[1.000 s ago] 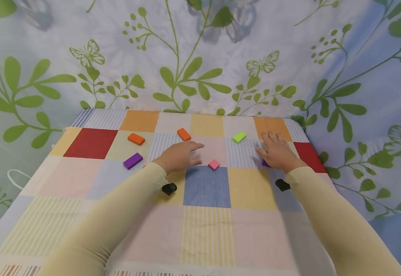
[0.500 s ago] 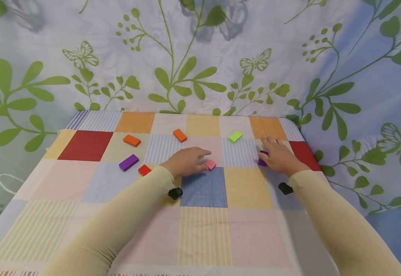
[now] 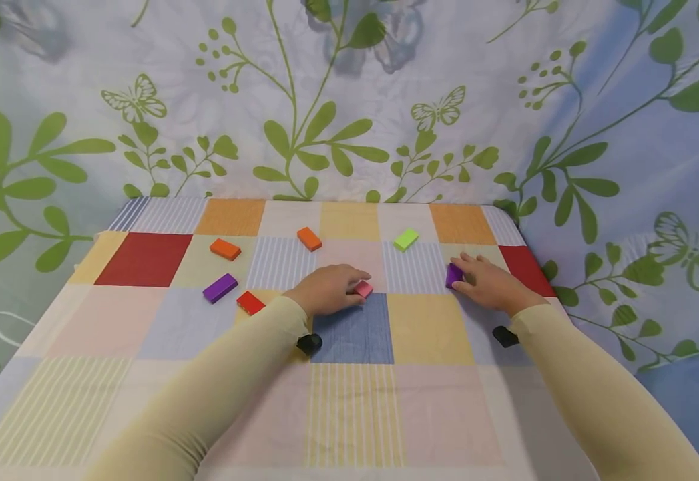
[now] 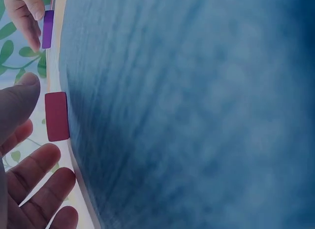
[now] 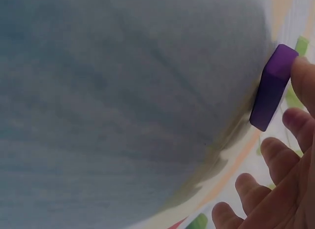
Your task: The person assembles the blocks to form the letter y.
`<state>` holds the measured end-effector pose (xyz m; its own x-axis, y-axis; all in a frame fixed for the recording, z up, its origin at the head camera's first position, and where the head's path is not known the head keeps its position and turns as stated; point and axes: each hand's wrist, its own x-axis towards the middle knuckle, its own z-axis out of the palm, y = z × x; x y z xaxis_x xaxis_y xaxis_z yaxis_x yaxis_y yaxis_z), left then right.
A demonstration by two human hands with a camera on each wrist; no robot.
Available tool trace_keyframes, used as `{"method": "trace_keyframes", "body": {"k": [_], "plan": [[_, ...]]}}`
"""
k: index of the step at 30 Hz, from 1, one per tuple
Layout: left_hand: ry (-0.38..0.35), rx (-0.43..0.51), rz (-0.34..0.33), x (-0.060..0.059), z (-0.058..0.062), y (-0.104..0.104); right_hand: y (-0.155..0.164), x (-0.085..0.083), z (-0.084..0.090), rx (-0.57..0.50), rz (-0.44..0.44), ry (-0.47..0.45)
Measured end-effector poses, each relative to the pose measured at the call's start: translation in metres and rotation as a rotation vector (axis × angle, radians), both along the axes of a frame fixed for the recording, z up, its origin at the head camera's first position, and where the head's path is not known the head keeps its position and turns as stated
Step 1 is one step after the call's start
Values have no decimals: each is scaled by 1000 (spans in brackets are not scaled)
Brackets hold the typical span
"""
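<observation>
The left hand (image 3: 328,290) lies with loose fingers, its fingertips just touching the pink block (image 3: 363,288) on the cloth. The right hand (image 3: 486,284) pinches the purple block (image 3: 453,274) at its fingertips, tipped up on edge.

Bright, even light with soft shadows; both wrist views are blurred close-ups.
</observation>
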<state>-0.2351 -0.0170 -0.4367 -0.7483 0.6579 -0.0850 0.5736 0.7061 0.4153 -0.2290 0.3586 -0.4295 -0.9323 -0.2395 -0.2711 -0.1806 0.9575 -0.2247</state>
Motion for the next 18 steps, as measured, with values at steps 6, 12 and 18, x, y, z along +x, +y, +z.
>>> {"method": "trace_keyframes", "body": {"k": [6, 12, 18], "plan": [[0, 7, -2, 2, 0, 2, 3, 3, -2, 5, -13, -10], [-6, 2, 13, 2, -4, 7, 2, 5, -2, -16, -37, -22], [7, -9, 31, 0, -6, 11, 1, 5, -2, -19, -49, -35]]}}
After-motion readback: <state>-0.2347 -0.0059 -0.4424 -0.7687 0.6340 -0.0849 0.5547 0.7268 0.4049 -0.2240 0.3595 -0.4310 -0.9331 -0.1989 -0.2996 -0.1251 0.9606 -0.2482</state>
